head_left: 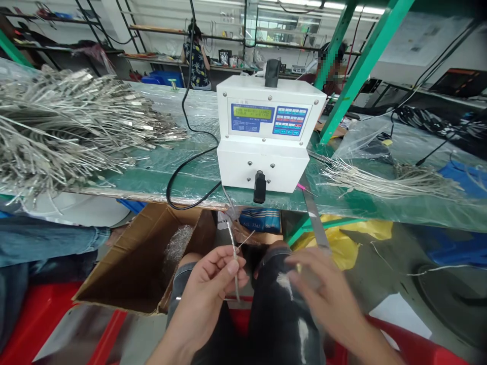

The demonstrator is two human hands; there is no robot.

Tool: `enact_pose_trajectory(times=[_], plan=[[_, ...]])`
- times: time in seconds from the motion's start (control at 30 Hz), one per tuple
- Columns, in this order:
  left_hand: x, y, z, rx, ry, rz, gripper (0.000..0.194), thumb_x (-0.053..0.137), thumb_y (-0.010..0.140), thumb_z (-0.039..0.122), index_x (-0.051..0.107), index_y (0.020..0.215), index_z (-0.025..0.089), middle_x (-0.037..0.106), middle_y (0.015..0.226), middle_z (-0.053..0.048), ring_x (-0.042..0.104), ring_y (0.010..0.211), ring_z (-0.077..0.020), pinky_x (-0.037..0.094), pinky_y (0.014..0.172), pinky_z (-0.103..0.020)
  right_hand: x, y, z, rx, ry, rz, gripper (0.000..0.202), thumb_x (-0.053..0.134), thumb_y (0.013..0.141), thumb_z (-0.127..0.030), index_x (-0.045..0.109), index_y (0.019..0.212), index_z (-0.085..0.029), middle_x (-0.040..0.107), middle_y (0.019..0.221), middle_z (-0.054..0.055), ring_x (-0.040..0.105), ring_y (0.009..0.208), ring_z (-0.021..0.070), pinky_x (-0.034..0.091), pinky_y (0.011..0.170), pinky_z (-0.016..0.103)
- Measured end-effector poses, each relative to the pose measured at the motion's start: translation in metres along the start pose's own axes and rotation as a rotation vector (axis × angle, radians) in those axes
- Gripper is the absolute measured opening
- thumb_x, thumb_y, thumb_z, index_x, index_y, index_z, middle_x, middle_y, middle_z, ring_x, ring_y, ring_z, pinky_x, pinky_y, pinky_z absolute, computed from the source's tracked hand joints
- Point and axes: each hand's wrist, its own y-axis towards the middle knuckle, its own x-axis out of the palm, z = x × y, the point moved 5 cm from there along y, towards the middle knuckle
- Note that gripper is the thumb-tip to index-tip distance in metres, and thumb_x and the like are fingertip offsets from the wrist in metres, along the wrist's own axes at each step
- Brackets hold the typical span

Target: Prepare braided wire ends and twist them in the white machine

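Observation:
My left hand [218, 276] is closed, thumb and fingers pinching a thin grey cable [232, 238] in front of my knees. The cable's upper part looks silvery and braided, and a thin strand [246, 241] sticks out to the right of it. My right hand [321, 289] hovers apart on the right above my thigh, smeared by motion. Whether its fingertips hold anything is unclear. Beyond both hands, a white machine [262, 157] with a small display, a keypad and a black knob-like part [259, 186] on its front stands on the green bench [182, 177].
Bundled cables [68, 126] are piled on the bench's left, with a smaller bunch [388, 177] on the right. A cardboard box [125, 274] stands below the edge. A green post [365, 66] rises behind the machine. A person [197, 61] sits at the back; another's sleeve [45, 243] shows left.

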Motion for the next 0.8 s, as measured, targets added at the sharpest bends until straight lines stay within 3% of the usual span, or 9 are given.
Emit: enact_pose_trajectory(times=[0.13, 0.27, 0.47, 0.8], plan=[[0.008, 0.001, -0.003, 0.01, -0.128, 0.019, 0.026, 0.086, 0.072, 0.024, 0.067, 0.088, 0.018, 0.07, 0.083, 0.001, 0.067, 0.07, -0.0087, 0.063, 0.071, -0.021, 0.061, -0.023, -0.019, 0.081, 0.294, -0.152, 0.03, 0.056, 0.091, -0.02, 0.06, 0.12, -0.027, 0.066, 0.115, 0.004, 0.063, 0.106, 0.0183, 0.053, 0.091, 0.03], [0.012, 0.0, -0.006, 0.013, -0.201, 0.03, 0.027, 0.087, 0.07, 0.024, 0.064, 0.084, 0.018, 0.07, 0.084, 0.001, 0.068, 0.074, -0.009, 0.064, 0.075, -0.022, 0.09, -0.028, -0.029, 0.116, 0.404, -0.112, 0.022, 0.046, 0.097, -0.028, 0.066, 0.103, -0.021, 0.07, 0.099, 0.007, 0.067, 0.092, 0.0185, 0.055, 0.079, 0.028], [0.01, 0.0, -0.004, 0.067, -0.18, 0.06, 0.028, 0.087, 0.069, 0.025, 0.063, 0.081, 0.018, 0.07, 0.084, 0.002, 0.067, 0.072, -0.0086, 0.063, 0.072, -0.021, 0.096, -0.028, -0.027, 0.218, 0.461, -0.141, 0.035, 0.042, 0.1, -0.04, 0.067, 0.088, -0.019, 0.069, 0.075, 0.004, 0.066, 0.073, 0.0166, 0.053, 0.071, 0.025], [0.007, -0.001, -0.007, 0.075, -0.163, 0.075, 0.025, 0.086, 0.071, 0.025, 0.064, 0.081, 0.019, 0.07, 0.084, 0.002, 0.066, 0.073, -0.0084, 0.062, 0.074, -0.021, 0.093, -0.023, -0.028, 0.192, 0.441, -0.144, 0.037, 0.042, 0.101, -0.042, 0.067, 0.085, -0.02, 0.069, 0.072, 0.003, 0.065, 0.069, 0.0162, 0.051, 0.067, 0.025]])
